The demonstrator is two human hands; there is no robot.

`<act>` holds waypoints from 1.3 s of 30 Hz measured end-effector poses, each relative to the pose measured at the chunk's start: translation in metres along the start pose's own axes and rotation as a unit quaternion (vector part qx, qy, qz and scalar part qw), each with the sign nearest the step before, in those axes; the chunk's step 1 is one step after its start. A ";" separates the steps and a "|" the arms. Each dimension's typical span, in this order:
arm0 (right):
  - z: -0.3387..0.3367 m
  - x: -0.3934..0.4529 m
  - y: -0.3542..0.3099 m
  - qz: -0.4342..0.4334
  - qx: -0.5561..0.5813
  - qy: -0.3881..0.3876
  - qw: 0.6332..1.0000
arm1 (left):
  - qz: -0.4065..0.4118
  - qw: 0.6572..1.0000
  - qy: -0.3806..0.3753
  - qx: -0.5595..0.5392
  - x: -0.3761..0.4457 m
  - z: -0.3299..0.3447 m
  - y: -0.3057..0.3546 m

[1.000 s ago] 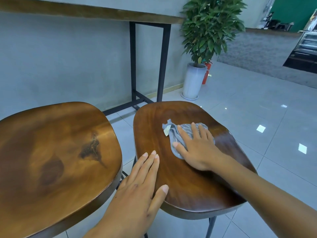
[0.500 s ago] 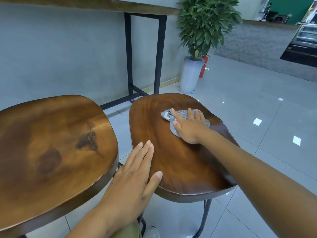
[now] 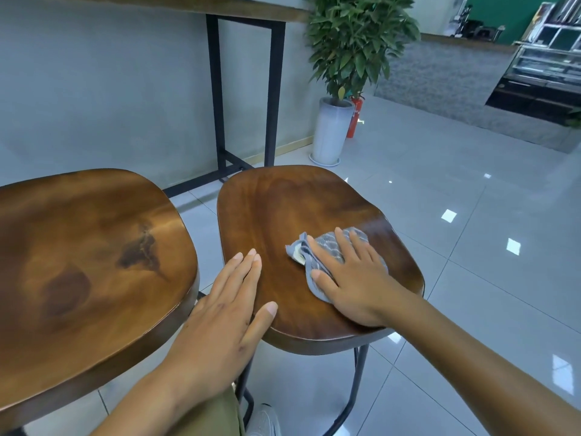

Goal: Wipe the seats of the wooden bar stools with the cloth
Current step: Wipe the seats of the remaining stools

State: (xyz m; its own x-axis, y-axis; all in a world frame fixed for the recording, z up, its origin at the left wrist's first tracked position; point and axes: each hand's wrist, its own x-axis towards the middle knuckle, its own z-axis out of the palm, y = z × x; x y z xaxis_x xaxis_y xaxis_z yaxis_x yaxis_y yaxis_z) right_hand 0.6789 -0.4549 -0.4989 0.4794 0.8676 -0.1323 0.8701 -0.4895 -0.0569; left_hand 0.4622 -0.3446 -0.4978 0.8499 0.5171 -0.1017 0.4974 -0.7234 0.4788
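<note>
Two wooden bar stools with glossy, rounded, saddle-shaped brown seats stand side by side on the tiled floor: the left stool's lighter reddish-brown seat (image 3: 91,256) shows a dark knot-like blotch in its grain, and the right stool's darker brown seat (image 3: 283,212) rests on thin black metal legs. A crumpled grey patterned cloth (image 3: 317,250) lies flat on the right half of the darker seat, partly covered.

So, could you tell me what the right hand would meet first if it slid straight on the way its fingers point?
Probably nothing on the seat: the right hand would push the cloth over the right stool's bare wood to its far edge.
</note>
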 end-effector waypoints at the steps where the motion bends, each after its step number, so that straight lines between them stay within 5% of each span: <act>1: 0.000 -0.012 0.000 -0.003 0.001 0.004 1.000 | 0.003 1.000 0.003 -0.001 0.000 0.001 -0.001; 11: 0.019 -0.087 0.028 -0.071 0.031 0.144 0.987 | 0.017 1.000 0.012 -0.005 0.001 0.004 -0.004; 18: 0.002 -0.059 0.077 -0.124 0.086 0.102 0.983 | 0.011 1.000 -0.009 -0.001 0.001 0.001 -0.001; 24: -0.012 -0.007 0.105 -0.079 0.061 0.005 0.995 | 0.007 1.000 -0.024 0.015 0.000 -0.003 0.002; 35: -0.019 0.094 0.071 0.165 0.038 0.058 0.984 | 0.008 1.000 -0.012 0.003 -0.002 -0.003 0.002; 39: -0.016 0.090 0.061 0.175 0.019 0.049 0.983 | 0.012 1.000 -0.008 -0.001 -0.001 -0.002 0.000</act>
State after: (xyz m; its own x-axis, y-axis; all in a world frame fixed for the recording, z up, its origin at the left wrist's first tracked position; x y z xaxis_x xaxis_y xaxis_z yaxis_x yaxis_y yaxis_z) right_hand 0.7772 -0.4049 -0.4986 0.7588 0.6491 -0.0535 0.6462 -0.7606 -0.0618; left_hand 0.4613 -0.3447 -0.4960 0.8643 0.4923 -0.1032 0.4763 -0.7350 0.4826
